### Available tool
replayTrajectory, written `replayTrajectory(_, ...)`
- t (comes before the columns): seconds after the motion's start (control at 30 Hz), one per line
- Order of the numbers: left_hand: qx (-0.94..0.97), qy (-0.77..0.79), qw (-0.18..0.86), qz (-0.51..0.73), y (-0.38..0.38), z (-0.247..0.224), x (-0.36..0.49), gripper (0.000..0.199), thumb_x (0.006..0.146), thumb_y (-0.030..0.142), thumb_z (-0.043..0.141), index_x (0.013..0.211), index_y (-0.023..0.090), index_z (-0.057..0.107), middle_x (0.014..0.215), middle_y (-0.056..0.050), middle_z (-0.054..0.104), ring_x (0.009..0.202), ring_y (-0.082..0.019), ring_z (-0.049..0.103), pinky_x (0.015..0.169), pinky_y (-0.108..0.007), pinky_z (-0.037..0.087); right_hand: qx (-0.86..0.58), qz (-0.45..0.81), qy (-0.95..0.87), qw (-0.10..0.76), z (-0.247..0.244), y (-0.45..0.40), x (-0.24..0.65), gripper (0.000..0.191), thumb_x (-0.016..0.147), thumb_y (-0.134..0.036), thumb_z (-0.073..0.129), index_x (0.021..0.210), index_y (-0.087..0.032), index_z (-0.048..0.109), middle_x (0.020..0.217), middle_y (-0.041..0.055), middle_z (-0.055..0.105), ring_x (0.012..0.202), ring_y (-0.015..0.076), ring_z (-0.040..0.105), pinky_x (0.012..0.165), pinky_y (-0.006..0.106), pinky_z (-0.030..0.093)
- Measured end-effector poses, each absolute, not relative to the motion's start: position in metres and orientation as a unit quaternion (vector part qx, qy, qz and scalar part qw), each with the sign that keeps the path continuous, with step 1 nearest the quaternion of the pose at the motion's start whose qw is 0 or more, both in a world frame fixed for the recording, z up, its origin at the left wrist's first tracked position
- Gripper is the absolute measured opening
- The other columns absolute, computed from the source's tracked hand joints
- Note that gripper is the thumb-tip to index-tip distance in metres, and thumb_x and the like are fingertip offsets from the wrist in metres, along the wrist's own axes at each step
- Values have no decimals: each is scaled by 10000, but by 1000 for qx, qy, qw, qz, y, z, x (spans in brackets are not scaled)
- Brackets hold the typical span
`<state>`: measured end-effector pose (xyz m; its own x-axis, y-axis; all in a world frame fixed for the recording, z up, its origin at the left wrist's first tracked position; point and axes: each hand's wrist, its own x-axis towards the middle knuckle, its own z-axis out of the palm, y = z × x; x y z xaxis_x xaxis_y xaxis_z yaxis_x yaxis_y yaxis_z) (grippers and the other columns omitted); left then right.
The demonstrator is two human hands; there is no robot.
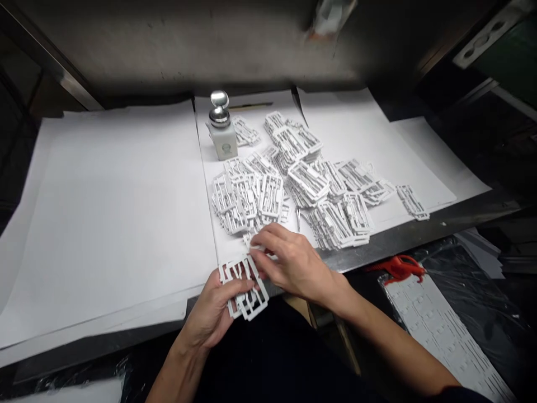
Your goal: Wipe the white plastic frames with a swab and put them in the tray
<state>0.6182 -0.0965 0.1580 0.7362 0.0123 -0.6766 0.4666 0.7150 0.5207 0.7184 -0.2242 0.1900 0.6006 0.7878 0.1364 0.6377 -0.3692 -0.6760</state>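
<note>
My left hand (212, 310) cradles a white plastic model-kit sprue (247, 288), its fingers curled around the lower part of the frame. My right hand (289, 263) lies over the sprue's upper edge, with its fingertips gripping the plastic and partly hiding it. Behind the hands, stacked white sprues form several heaps (302, 184) on white paper (251, 106). The nearest heap (243, 198) lies just beyond my right fingertips. A slim metal tool, possibly tweezers (298, 219), stands out between the heaps.
A white pump dispenser bottle with a chrome top (221, 126) stands behind the heaps. Large white sheets (104, 224) cover the bench to the left. At the lower right, a red object (398, 267) lies on black plastic (470, 296) beside a white perforated panel (436, 330).
</note>
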Motion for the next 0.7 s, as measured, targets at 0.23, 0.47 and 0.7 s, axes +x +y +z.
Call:
replayTrajectory(0.23,288,449,841,-91,-78,175,629,362,700,101,646,1061,95,632,918,-134,707,871,-244,666,691,-307,533,-855,24,-386,346,234,-182,820,183,894,-243,545,975,-120,653,898,83,672,729,144,614,613,251,488)
replayTrajectory(0.47,247,506,826,-19,-53,182,627,386,745,105,603,1129,75,582,976,-152,702,913,-266,666,702,-327,551,-885,-63,-408,216,237,-85,917,139,806,-192,554,774,-153,684,734,68,665,703,184,580,598,258,347)
replayTrajectory(0.7,211,416,884,3,-24,168,626,409,828,319,547,1159,83,589,941,-159,703,885,-279,669,752,-394,549,-894,-32,-420,155,226,-74,918,154,766,-129,517,721,-122,664,742,123,653,720,221,561,641,298,333)
